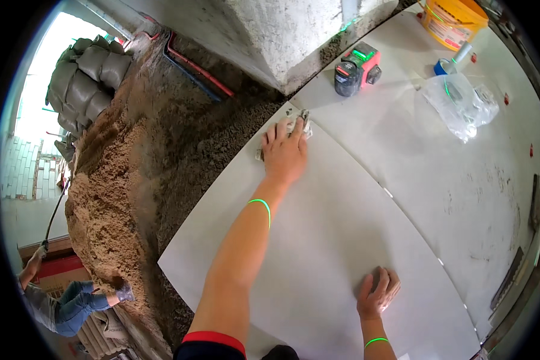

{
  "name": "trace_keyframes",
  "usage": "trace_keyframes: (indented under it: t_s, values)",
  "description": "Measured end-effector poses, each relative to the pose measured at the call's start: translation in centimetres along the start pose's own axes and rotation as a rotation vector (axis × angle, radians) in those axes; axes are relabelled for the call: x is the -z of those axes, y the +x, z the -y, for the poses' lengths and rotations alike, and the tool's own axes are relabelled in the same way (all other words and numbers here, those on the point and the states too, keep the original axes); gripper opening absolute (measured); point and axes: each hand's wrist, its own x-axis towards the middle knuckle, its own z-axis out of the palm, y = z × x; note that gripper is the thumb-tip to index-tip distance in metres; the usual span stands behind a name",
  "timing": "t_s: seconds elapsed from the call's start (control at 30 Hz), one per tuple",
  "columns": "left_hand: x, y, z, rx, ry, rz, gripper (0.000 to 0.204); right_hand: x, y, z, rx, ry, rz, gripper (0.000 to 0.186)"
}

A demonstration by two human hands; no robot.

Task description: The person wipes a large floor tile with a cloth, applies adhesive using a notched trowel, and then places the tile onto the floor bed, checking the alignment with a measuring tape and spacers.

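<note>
My left hand point(285, 153) reaches to the far corner of a large light grey floor tile point(312, 240). Its fingers press down on a crumpled whitish rag point(306, 128) with dark smudges, most of it hidden under the hand. Lower right on the same tile rests my right hand point(378, 293), holding nothing, its fingers loosely bent and apart. A bright green laser line crosses both forearms.
Beyond the tile's far edge stands a red and black laser level point(357, 69) on neighbouring tiles. Farther right are a clear plastic bag point(462, 105), blue tape point(443, 66) and a yellow bucket point(453, 23). A concrete column, red pipe point(201, 69), sand point(105, 192) and another person point(72, 306) lie left.
</note>
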Motion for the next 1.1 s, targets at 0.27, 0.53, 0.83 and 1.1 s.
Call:
trace_keyframes:
  t_s: [0.27, 0.53, 0.83, 1.1]
  values:
    - [3.2, 6.5, 9.5, -0.002, 0.414, 0.162, 0.036, 0.1, 0.2, 0.9, 0.047, -0.052, 0.0, 0.033]
    - [6.2, -10.8, 2.4, -0.367, -0.213, 0.328, 0.067, -0.5, 0.6, 0.5, 0.052, -0.08, -0.031, 0.036]
    - [7.4, 4.3, 11.5, 0.067, 0.166, -0.195, 0.045, -0.7, -0.3, -0.2, 0.023, -0.061, -0.008, 0.038]
    - [8.2, 1.2, 0.0, -0.775, -0.052, -0.084, 0.041, -0.5, -0.2, 1.1, 0.014, -0.042, 0.054, 0.039]
